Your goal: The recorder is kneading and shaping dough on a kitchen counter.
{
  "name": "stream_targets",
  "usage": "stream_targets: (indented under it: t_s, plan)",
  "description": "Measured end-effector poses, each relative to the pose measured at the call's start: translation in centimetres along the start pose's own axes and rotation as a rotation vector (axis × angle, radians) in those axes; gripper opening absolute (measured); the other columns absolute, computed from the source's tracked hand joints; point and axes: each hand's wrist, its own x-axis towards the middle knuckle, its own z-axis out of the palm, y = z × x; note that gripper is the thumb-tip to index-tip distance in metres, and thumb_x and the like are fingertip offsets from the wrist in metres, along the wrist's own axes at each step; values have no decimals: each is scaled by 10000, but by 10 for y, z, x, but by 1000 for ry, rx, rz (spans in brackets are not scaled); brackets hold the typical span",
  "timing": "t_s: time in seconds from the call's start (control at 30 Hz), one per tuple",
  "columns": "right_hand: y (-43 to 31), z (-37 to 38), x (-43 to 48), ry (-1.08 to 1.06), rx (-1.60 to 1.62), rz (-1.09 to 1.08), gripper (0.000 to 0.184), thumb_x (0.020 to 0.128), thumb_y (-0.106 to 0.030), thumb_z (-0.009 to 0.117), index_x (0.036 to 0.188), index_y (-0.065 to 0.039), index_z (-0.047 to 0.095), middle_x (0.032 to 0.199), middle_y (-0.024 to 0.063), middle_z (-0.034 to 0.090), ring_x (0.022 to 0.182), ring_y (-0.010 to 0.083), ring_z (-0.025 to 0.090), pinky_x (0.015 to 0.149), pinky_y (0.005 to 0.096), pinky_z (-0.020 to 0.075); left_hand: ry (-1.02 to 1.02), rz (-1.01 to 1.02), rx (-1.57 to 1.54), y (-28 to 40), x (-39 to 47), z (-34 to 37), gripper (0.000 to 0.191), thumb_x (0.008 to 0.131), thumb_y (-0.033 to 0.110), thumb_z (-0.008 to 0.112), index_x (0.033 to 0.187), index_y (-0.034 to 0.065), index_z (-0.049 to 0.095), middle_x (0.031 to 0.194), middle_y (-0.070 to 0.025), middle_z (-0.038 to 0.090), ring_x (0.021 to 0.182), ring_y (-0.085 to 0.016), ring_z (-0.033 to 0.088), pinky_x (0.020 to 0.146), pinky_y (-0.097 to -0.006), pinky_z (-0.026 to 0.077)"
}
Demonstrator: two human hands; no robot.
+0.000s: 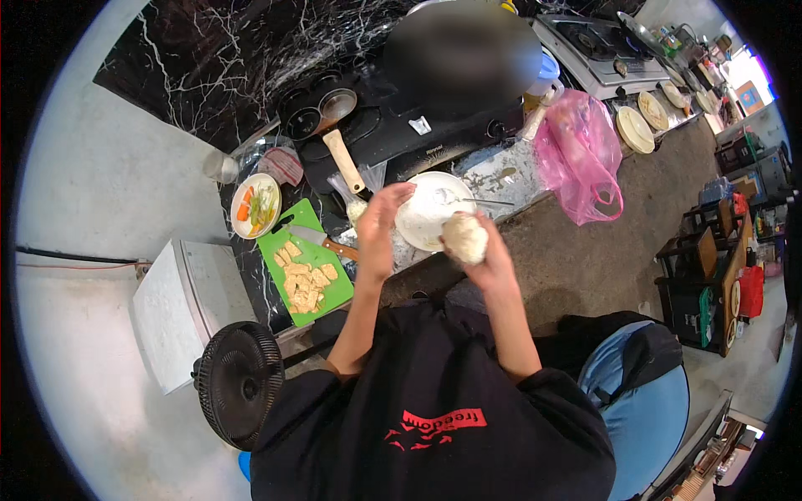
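Observation:
My right hand [498, 257] holds a rough, off-white lump [465, 239]; blur hides whether it is dough or a vegetable head. Raised with fingers together and nothing in it, my left hand [377, 228] is apart from the lump, near the left rim of a white plate [416, 228]. A metal spoon [492, 201] rests across that plate's right rim, beside a little white stuff. Left of my left hand lies a green cutting board [338, 291] with cut pale-tan pieces [305, 285], perhaps tempeh. A wooden-handled knife [307, 235] lies on the board, its handle reaching past the edge.
A bowl of cut vegetables [255, 206] stands beyond the board. On the black stove [401, 141] sits a multi-cup pan [322, 113], its wooden handle [343, 160] pointing at me. A pink plastic bag [579, 156] overhangs the counter edge. A black fan [241, 382] stands at left.

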Motion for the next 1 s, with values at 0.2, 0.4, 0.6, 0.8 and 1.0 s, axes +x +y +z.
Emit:
stream_targets:
  t_s: [0.2, 0.4, 0.6, 0.8, 1.0]
  plan:
    - [-34, 60, -52, 114, -392, -1100, 383, 943, -282, 470, 1160, 31, 510, 1032, 173, 606, 906, 262, 624, 791, 375, 524, -1, -521, -1032, -30, -10, 8, 511, 930, 447, 408, 1192, 22, 518, 1277, -213, 500, 1183, -334, 501, 965, -492, 423]
    - [-30, 59, -55, -208, -1718, -1280, 572, 729, -257, 664, 1191, 54, 534, 1273, 224, 475, 1218, 386, 437, 1055, 457, 306, 234, -649, -1214, -39, -1, 34, 427, 886, 427, 500, 1107, 66, 560, 1118, -128, 573, 1021, -263, 571, 886, -468, 472]
    - [-25, 23, -33, 28, -1034, -912, 332, 956, -217, 420, 1197, -37, 560, 1204, 135, 546, 1141, 294, 506, 933, 491, 414, 51, -308, -569, -36, -1, 32, 524, 863, 524, 513, 1072, 46, 570, 1017, -116, 608, 978, -248, 606, 921, -432, 471]
    - [-18, 8, -13, -167, 237, 126, 548, 921, -479, 374, 1218, -39, 509, 1118, 211, 590, 1024, 368, 578, 846, 451, 480, -355, 272, -81, 3, 13, 33, 742, 917, 595, 364, 1273, -48, 465, 1283, -164, 516, 1234, -271, 457, 1034, -373, 326]
    - [-80, 17, -55, -184, -125, -624, 377, 879, -216, 555, 1156, 26, 475, 1065, 231, 585, 986, 336, 612, 742, 463, 569, -58, -88, -679, -19, 6, -4, 720, 918, 597, 299, 1300, 2, 434, 1305, -235, 480, 1260, -350, 424, 1075, -462, 308]
